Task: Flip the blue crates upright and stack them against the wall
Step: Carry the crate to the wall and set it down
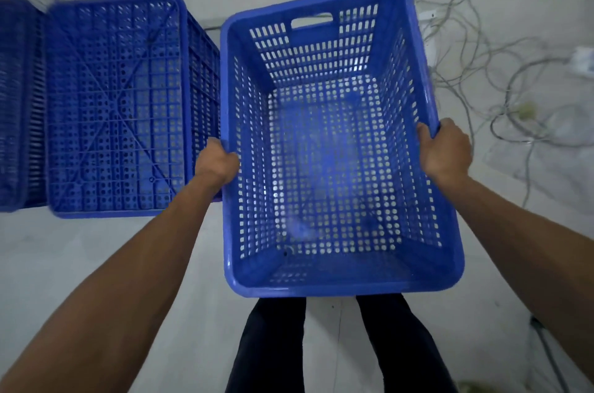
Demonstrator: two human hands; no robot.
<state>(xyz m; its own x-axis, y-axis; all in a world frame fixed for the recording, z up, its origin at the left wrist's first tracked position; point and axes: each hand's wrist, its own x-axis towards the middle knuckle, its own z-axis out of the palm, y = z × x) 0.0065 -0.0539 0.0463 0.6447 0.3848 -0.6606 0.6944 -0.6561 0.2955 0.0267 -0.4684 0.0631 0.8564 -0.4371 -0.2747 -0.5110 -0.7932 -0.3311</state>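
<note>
While two hands grip, three crates [337, 151]

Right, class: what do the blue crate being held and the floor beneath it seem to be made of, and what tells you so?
The held crate: probably moulded plastic, semi-glossy; its smooth rounded rim catches highlights, and its walls carry uniform perforations and a cut handle slot. The floor: likely concrete or cement, matte pale grey with faint mottling, though a painted surface cannot be excluded.
</note>
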